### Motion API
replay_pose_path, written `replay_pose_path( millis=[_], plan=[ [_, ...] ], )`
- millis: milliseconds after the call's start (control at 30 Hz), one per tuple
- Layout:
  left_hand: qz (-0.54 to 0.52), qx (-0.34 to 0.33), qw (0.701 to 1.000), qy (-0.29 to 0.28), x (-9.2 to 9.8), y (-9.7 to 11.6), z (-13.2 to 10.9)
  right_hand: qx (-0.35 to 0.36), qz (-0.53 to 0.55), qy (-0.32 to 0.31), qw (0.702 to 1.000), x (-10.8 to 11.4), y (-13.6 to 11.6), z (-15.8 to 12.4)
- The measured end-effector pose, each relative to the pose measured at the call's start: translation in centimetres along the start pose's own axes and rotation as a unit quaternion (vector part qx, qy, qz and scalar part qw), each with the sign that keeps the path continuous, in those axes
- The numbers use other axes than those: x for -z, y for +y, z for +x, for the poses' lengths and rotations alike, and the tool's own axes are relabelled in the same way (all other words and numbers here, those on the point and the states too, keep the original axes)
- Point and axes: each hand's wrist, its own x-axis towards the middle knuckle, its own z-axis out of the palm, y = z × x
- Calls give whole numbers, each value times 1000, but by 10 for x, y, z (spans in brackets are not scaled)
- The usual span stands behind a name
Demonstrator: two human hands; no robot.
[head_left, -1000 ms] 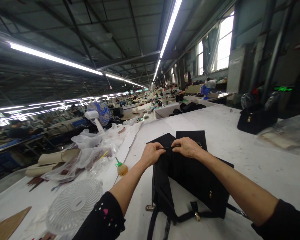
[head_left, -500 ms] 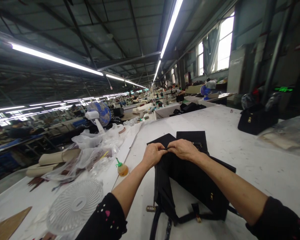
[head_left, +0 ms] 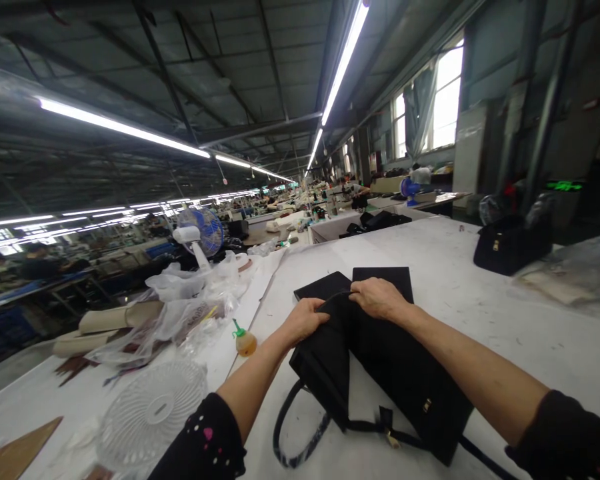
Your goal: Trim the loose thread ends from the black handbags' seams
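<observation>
A black handbag [head_left: 395,363] lies on the white table, its panels folded apart and its handles and strap trailing toward me. Small gold hardware shows on its lower right panel. My left hand [head_left: 305,320] is closed on the bag's upper edge at the left, thumb on top. My right hand [head_left: 377,298] pinches the same edge a little farther right. Between the two hands a stretch of black edge is exposed. Two flat black panels [head_left: 383,273] stick out beyond my hands; whether they join the bag I cannot tell.
Left of the bag stand a small oil bottle with a green spout [head_left: 245,341] and a white fan grille [head_left: 155,413]. Plastic wrap [head_left: 185,287] and a blue fan [head_left: 203,233] lie farther back. Another black bag [head_left: 513,243] sits at the right on the table [head_left: 505,347].
My hands have moved apart along the bag's edge, the left down and left, the right slightly right. The bag's lower part has shifted, and a handle loop now spreads out at the left.
</observation>
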Motion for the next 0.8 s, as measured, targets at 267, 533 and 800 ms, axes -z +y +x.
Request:
replay_pose_path(
  millis=[267,533,800],
  plan=[
    [136,-59,989,7,7,7,-5,132,62,22,989,-3,5,6],
    [236,-110,959,-109,30,15,10,122,15,54,991,-13,13,8],
    [393,-146,908,-12,11,14,9,135,50,47,989,-12,9,4]
  ],
)
